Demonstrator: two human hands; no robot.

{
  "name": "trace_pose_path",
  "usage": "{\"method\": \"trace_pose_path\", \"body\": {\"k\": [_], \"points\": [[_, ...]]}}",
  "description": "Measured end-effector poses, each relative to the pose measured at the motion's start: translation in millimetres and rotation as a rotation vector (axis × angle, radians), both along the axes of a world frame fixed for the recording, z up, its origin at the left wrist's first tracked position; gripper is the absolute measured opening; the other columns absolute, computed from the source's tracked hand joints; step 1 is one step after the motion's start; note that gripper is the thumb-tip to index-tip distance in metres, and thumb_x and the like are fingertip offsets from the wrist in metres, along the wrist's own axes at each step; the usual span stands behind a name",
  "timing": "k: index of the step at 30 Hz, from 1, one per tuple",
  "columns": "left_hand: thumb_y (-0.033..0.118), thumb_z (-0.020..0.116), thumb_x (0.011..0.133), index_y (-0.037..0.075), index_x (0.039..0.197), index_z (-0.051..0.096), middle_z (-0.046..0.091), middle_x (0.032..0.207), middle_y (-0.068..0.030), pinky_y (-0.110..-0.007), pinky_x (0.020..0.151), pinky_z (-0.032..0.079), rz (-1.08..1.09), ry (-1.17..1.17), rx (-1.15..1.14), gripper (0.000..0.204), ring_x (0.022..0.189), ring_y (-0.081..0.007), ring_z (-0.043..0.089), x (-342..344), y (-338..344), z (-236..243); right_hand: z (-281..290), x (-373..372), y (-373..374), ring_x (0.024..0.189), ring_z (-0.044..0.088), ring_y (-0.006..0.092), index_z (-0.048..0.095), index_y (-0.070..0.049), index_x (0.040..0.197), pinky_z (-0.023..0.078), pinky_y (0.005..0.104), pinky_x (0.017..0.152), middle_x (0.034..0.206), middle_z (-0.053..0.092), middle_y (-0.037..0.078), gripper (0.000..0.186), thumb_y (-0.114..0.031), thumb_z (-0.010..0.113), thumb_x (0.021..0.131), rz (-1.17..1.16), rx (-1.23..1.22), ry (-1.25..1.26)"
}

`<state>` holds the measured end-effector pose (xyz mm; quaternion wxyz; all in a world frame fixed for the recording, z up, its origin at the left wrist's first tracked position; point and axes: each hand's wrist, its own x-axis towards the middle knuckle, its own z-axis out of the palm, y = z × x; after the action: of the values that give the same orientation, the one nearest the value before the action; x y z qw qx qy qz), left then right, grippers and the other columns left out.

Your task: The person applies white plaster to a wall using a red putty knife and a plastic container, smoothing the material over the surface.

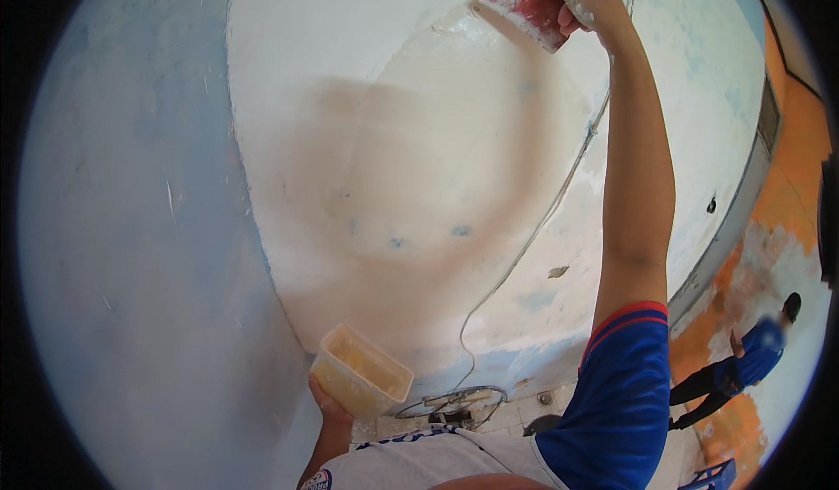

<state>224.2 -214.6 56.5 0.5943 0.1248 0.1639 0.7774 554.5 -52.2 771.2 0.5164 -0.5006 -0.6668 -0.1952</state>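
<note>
My right hand (592,3) reaches high with the arm stretched out, fingers closed round a red putty scraper (524,5). White paste smears the scraper's blade and my fingers. The blade's edge lies at the white wall (419,158), where a wet-looking patch of filler (459,25) shows beside it. Low down near the corner, my left hand (329,400) supports a rectangular plastic tub (363,369) from its side and underneath. Pale yellowish residue coats the inside of the tub, which is tilted. Part of the left hand is hidden behind it.
A thin cable (559,195) runs down the wall to a coil (454,400) near the floor. A bluish wall (131,228) meets the white one at the left. At the right, a person in blue (759,350) stands by a patchy orange wall (743,429).
</note>
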Motion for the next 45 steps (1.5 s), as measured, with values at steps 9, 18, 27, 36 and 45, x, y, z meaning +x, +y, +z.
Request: {"method": "trace_pose_path", "body": {"k": [9, 18, 27, 36, 45], "points": [[0.072, 0.031, 0.102, 0.013, 0.150, 0.049, 0.055, 0.148, -0.0107, -0.048, 0.114, 0.044, -0.004, -0.031, 0.023, 0.077, 0.135, -0.0319, 0.054, 16, 6, -5, -6, 19, 23, 0.054, 0.069, 0.0203, 0.072, 0.003, 0.091, 0.051, 0.0291, 0.051, 0.062, 0.067, 0.009, 0.041, -0.037, 0.070, 0.097, 0.347, -0.042, 0.136], [0.074, 0.033, 0.100, 0.015, 0.148, 0.050, 0.057, 0.145, -0.0108, -0.048, 0.111, 0.047, 0.021, -0.004, -0.019, 0.079, 0.133, -0.0315, 0.056, 36, -2, 8, -4, 30, 35, 0.051, 0.069, 0.0234, 0.064, 0.001, 0.065, 0.042, 0.0322, 0.042, 0.057, 0.061, 0.009, 0.050, -0.037, 0.075, 0.095, 0.282, -0.175, 0.091], [0.074, 0.033, 0.100, 0.015, 0.148, 0.050, 0.058, 0.145, -0.0097, -0.048, 0.111, 0.047, 0.034, 0.039, -0.018, 0.078, 0.133, -0.0311, 0.056, 55, 5, -6, 6, 44, 44, 0.055, 0.070, 0.0209, 0.071, 0.003, 0.077, 0.056, 0.0331, 0.057, 0.062, 0.068, 0.011, 0.045, -0.037, 0.068, 0.098, 0.248, 0.051, 0.045], [0.072, 0.029, 0.102, 0.014, 0.153, 0.044, 0.056, 0.147, -0.0114, -0.052, 0.112, 0.046, 0.083, 0.027, 0.073, 0.079, 0.133, -0.0332, 0.055, 67, 15, 4, -16, 28, 46, 0.055, 0.069, 0.0219, 0.068, 0.002, 0.074, 0.050, 0.0320, 0.051, 0.062, 0.065, 0.010, 0.046, -0.038, 0.070, 0.098, 0.338, -0.069, 0.122], [0.072, 0.030, 0.102, 0.017, 0.153, 0.045, 0.056, 0.147, -0.0110, -0.052, 0.112, 0.046, 0.066, -0.022, 0.044, 0.077, 0.133, -0.0338, 0.055, 73, 20, 3, -23, 18, 35, 0.055, 0.069, 0.0224, 0.066, 0.002, 0.077, 0.052, 0.0309, 0.049, 0.060, 0.062, 0.009, 0.043, -0.035, 0.072, 0.097, 0.385, -0.121, 0.152]]}}
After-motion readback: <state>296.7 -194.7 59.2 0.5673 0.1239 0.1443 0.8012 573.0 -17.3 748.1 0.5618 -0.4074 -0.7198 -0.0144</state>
